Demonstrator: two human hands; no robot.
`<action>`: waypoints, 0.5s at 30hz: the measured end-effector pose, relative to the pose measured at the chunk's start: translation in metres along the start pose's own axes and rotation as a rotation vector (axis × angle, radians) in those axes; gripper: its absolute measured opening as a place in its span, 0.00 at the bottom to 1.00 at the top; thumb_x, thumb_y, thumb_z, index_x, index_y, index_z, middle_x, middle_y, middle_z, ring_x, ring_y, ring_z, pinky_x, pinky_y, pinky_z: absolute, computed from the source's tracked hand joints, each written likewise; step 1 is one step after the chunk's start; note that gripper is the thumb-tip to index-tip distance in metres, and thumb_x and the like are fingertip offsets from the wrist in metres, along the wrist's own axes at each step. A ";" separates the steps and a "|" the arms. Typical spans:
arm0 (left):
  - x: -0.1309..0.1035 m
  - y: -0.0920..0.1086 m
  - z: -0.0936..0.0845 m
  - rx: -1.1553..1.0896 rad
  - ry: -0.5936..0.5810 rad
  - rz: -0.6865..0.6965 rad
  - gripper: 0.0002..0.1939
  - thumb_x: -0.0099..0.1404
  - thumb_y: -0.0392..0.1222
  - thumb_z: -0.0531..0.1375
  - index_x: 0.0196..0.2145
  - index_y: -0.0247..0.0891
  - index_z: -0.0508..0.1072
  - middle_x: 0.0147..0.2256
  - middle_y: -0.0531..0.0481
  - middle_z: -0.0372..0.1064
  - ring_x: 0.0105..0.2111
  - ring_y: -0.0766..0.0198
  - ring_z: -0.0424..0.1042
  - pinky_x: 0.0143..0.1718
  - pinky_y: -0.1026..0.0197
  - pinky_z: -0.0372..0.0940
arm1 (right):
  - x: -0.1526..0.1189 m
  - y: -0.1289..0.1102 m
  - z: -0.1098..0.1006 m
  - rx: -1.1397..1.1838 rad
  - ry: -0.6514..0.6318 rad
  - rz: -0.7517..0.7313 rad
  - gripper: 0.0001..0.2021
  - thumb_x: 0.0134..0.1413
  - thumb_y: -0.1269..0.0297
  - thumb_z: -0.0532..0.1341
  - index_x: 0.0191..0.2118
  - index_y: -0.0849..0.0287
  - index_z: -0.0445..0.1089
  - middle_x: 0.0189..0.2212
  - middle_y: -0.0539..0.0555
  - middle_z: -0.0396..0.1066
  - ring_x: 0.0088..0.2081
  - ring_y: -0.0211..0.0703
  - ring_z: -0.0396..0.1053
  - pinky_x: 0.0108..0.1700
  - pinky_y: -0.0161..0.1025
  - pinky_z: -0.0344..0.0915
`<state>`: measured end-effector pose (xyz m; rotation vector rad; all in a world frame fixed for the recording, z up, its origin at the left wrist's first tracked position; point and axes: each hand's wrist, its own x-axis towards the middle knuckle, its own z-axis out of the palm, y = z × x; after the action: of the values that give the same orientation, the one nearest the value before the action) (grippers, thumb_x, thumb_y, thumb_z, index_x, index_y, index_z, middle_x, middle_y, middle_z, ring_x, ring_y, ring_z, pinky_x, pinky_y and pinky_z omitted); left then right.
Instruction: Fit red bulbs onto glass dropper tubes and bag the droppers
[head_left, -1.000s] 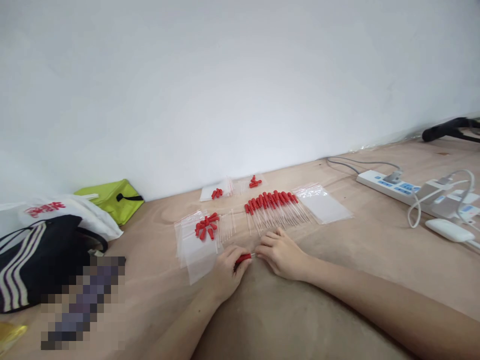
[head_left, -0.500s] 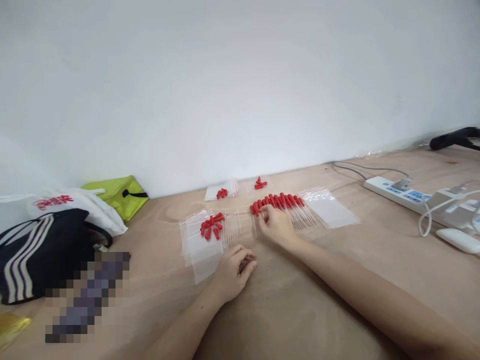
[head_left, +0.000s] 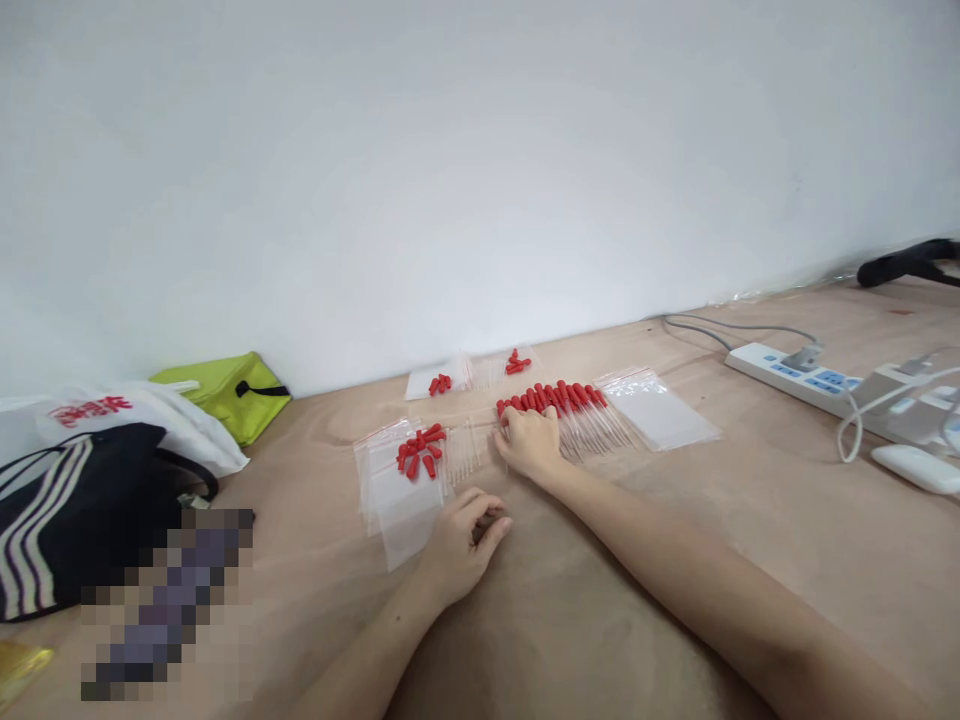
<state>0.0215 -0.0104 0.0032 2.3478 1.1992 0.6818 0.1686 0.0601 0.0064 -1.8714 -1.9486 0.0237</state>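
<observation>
A row of droppers (head_left: pixel 596 430), clear thin tubes with red rubber bulbs, lies side by side on the wooden table. At the left end of this row, my right hand (head_left: pixel 531 440) has its fingers bent around a dropper there; its palm hides most of the tube. My left hand (head_left: pixel 466 535) rests lower on the table, loosely curled, thumb apart from the fingers, holding nothing. Just beyond it are loose red rubber bulbs (head_left: pixel 421 450) on clear zip bags (head_left: pixel 409 515), with bare thin tubes (head_left: pixel 461 450) alongside.
Farther back lie smaller red bulbs (head_left: pixel 440 384) on bags near the wall. A clear zip bag (head_left: pixel 664 410) lies right of the row. At right are a power strip (head_left: pixel 787 380) with cables and a white case (head_left: pixel 915 468). Bags, including a black one (head_left: pixel 97 510), sit at left.
My right hand has shifted slightly left along the row's left end, its fingers now lower over the droppers. My left hand stays in place. The view has turned a little.
</observation>
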 end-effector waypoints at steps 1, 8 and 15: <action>0.002 -0.004 -0.003 0.028 0.043 -0.004 0.07 0.61 0.39 0.52 0.32 0.37 0.69 0.29 0.50 0.66 0.27 0.66 0.66 0.27 0.65 0.62 | -0.001 -0.002 -0.001 0.011 -0.003 -0.016 0.12 0.53 0.60 0.49 0.35 0.60 0.67 0.32 0.57 0.72 0.37 0.46 0.66 0.40 0.43 0.43; 0.012 -0.060 -0.042 0.602 0.416 -0.052 0.12 0.60 0.35 0.50 0.36 0.39 0.72 0.33 0.46 0.65 0.33 0.57 0.64 0.35 0.56 0.60 | 0.009 -0.032 -0.001 0.031 -0.083 -0.015 0.10 0.50 0.66 0.51 0.36 0.61 0.67 0.32 0.59 0.72 0.37 0.46 0.67 0.40 0.43 0.47; 0.013 -0.074 -0.048 0.774 0.228 0.021 0.11 0.60 0.34 0.53 0.37 0.40 0.73 0.34 0.46 0.64 0.34 0.57 0.62 0.35 0.58 0.60 | 0.030 -0.059 0.012 0.018 -0.200 0.119 0.13 0.48 0.74 0.53 0.41 0.66 0.66 0.35 0.63 0.71 0.39 0.49 0.68 0.41 0.44 0.49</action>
<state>-0.0466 0.0470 0.0022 2.9534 1.7860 0.5638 0.1092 0.0873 0.0220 -2.0383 -1.9537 0.2726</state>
